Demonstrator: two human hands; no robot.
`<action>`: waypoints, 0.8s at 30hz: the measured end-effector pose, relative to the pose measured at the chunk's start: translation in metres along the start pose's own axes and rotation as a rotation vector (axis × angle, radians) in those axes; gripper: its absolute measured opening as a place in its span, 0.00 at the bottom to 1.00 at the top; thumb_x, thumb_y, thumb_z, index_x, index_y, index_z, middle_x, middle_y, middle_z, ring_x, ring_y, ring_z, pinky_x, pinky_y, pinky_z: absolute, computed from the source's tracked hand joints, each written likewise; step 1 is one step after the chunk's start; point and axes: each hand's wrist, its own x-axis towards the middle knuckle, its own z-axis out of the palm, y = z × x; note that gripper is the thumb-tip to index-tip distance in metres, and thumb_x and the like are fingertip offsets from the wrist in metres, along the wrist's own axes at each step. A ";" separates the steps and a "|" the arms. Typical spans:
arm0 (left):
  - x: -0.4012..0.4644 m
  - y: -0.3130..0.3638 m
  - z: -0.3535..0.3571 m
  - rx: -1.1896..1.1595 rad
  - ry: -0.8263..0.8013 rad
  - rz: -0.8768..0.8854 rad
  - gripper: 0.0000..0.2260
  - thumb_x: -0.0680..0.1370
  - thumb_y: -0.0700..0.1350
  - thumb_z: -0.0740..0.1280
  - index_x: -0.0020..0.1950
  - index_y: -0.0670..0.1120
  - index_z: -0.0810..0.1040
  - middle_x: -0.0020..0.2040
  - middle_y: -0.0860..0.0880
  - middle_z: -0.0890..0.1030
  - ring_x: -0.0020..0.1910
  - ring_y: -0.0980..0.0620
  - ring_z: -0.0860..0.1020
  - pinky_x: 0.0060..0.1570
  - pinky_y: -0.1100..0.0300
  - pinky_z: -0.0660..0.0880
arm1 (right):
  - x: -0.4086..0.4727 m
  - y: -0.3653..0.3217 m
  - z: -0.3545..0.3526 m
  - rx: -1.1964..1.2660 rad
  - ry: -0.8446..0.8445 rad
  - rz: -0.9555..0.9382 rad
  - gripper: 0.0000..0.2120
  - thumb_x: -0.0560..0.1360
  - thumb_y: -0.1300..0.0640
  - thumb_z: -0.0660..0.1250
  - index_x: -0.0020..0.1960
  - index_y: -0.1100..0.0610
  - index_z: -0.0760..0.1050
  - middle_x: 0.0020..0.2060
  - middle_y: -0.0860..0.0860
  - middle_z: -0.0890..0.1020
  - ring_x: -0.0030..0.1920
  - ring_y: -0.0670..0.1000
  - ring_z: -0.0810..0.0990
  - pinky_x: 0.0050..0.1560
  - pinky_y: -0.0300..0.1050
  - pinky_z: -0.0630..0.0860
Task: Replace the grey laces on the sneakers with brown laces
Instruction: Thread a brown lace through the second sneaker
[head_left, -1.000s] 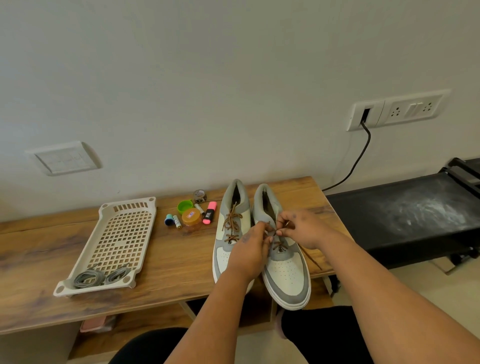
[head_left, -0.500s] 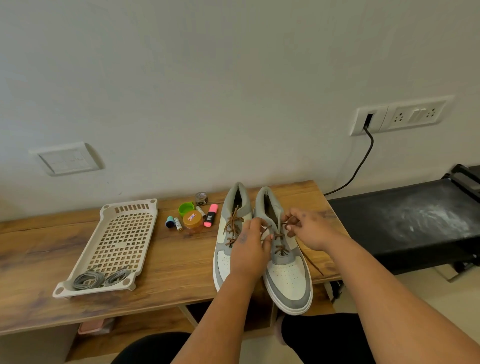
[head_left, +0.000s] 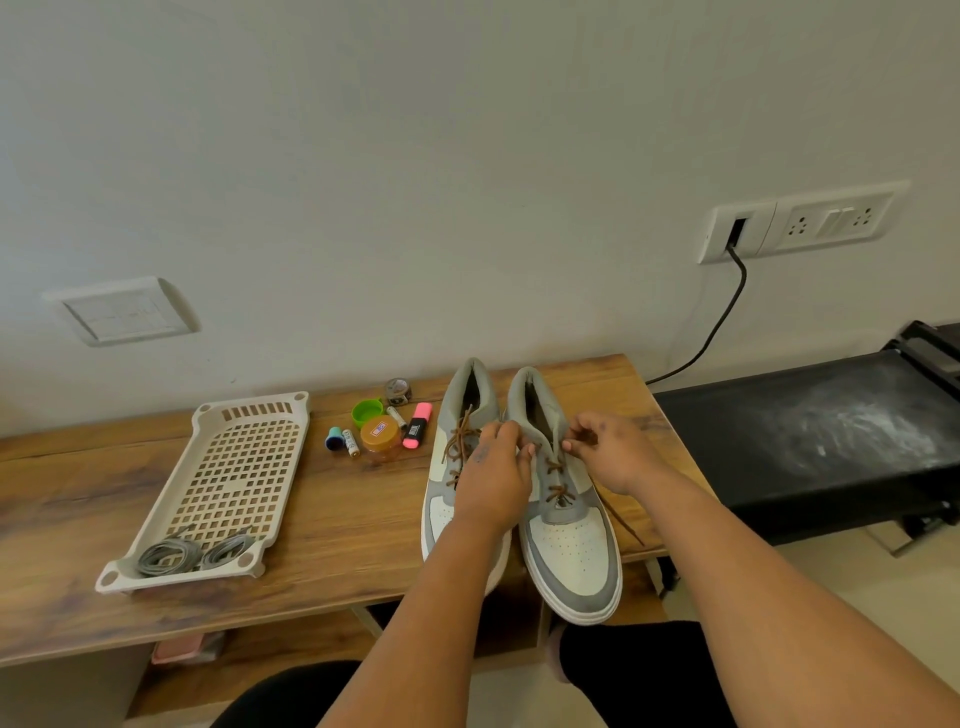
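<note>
Two grey-and-white sneakers stand side by side on the wooden table (head_left: 322, 519), toes toward me. The left sneaker (head_left: 447, 499) carries a brown lace (head_left: 460, 441) up its front. The right sneaker (head_left: 571, 551) has a brown lace (head_left: 558, 475) threaded through its lower eyelets. My left hand (head_left: 493, 473) lies over the gap between the shoes, fingertips at the right sneaker's upper eyelets. My right hand (head_left: 608, 452) pinches the brown lace at that shoe's right upper edge. A loose lace end (head_left: 626, 522) trails off the shoe's right side. Two coiled grey laces (head_left: 192, 553) lie in the tray.
A beige perforated tray (head_left: 234, 467) sits left of the shoes. Between them stand an orange-lidded jar (head_left: 381, 439), a green cap (head_left: 367, 412), a pink highlighter (head_left: 417, 425) and small batteries (head_left: 351, 442). A black bench (head_left: 810, 441) adjoins the table's right end. A black cable (head_left: 719, 322) hangs from the wall socket.
Both hands moved up the right sneaker toward its upper eyelets. My right hand drew slightly away to the right with the lace. The camera tilted a little.
</note>
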 end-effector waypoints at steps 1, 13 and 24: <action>0.002 0.000 -0.006 -0.032 -0.026 -0.008 0.06 0.83 0.47 0.59 0.54 0.45 0.72 0.53 0.49 0.74 0.46 0.52 0.74 0.44 0.58 0.70 | 0.000 0.000 -0.002 -0.007 -0.012 0.010 0.03 0.79 0.55 0.66 0.49 0.55 0.75 0.45 0.49 0.78 0.47 0.49 0.76 0.41 0.41 0.69; 0.008 0.008 -0.040 -0.088 -0.259 -0.164 0.05 0.84 0.48 0.59 0.55 0.47 0.70 0.44 0.51 0.82 0.42 0.52 0.78 0.41 0.58 0.74 | -0.007 -0.015 -0.016 -0.158 -0.161 0.065 0.06 0.83 0.51 0.56 0.52 0.51 0.69 0.45 0.48 0.74 0.50 0.50 0.72 0.48 0.46 0.68; 0.015 0.067 -0.112 -0.191 0.191 -0.193 0.11 0.82 0.40 0.54 0.58 0.40 0.74 0.47 0.45 0.77 0.40 0.52 0.71 0.37 0.57 0.66 | -0.032 -0.052 -0.073 0.779 -0.002 0.141 0.08 0.83 0.57 0.59 0.51 0.59 0.76 0.36 0.51 0.76 0.37 0.49 0.77 0.46 0.47 0.78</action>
